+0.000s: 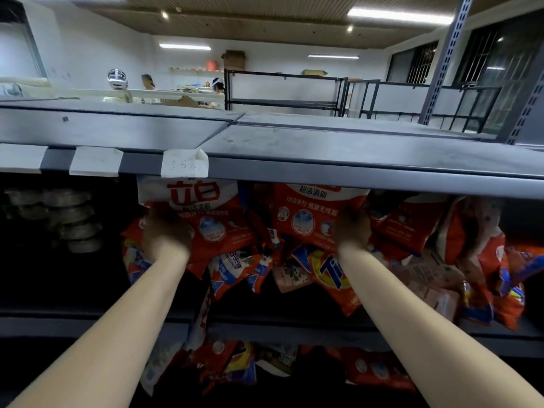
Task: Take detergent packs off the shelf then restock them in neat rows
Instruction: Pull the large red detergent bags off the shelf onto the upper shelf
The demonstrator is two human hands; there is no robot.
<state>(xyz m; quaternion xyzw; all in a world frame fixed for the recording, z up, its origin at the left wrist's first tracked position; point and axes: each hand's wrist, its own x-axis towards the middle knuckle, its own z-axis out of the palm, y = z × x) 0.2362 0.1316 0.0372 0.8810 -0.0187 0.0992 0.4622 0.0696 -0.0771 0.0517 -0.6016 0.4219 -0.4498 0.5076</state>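
Note:
Both my arms reach into the middle shelf under the grey top shelf. My left hand grips the lower left side of a red and white detergent pack with large red characters. My right hand grips the lower right side of a second red detergent pack, held upright beside the first. Both packs' tops are hidden behind the shelf edge. Below and behind them lies a jumbled heap of packs, among them an orange Tide pack.
More red packs lean at the right of the shelf, and several lie on the lower shelf. Stacked grey round containers sit at the left. Paper price tags hang on the shelf edge. People work at tables far behind.

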